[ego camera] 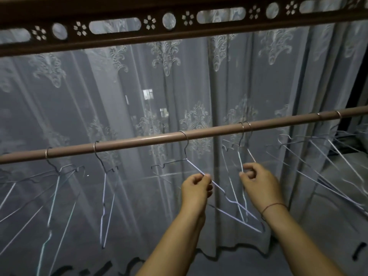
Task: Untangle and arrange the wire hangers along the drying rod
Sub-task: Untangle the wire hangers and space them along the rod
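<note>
Home interior, laundry-drying spot beside a window. Shown by long brown drying rod (pixel 199 133) running left to right, strung with bare wire hangers (pixel 104 188). On the far side, sheer grey curtain (pixel 89 100) with embroidered floral motifs, hem down at the grey floor (pixel 219 265). Up top, dark brown decorative rail (pixel 123 39) pierced with flower, round and slot cut-outs. Seen through the fabric, lit windows (pixel 148 94) of another building, dark outside.
</note>
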Demonstrator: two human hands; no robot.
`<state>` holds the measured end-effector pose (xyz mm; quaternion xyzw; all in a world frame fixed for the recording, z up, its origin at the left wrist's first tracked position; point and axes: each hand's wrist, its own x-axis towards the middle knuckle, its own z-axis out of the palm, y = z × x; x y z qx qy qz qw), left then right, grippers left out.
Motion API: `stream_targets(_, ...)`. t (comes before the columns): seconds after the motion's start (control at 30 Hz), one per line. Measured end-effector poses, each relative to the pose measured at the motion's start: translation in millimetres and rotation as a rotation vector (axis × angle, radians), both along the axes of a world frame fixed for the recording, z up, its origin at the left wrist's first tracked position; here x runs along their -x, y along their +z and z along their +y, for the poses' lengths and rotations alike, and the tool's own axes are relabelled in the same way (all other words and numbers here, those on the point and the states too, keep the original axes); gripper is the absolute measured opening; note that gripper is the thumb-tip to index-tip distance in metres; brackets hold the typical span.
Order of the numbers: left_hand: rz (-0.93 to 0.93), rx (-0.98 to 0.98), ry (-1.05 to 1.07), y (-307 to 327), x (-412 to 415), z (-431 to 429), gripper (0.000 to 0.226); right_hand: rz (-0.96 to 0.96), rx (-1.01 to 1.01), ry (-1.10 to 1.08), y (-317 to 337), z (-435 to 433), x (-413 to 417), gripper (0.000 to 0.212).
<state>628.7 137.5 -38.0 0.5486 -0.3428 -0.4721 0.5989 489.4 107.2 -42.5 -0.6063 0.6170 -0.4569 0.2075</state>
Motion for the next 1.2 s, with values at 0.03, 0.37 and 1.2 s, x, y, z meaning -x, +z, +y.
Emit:
stream_targets(0.03,0.015,0.003,0.001,0.2,-0.2,-1.4,0.010,-0.009,-0.004,0.030,-0.7,-0.1,-2.0,0.018)
stream_targets(0.37,0.060,0.051,0.065,3.9,-29.5,3.7,0.013,-0.077,0.029,0.273,-3.9,1.1,-37.4,0.015)
stream_targets(1.2,0.025,0.065,0.168,-5.1,-153.5,30.6,0.014,-0.078,-0.009,0.466,-4.4,17.7,-151.4,0.013)
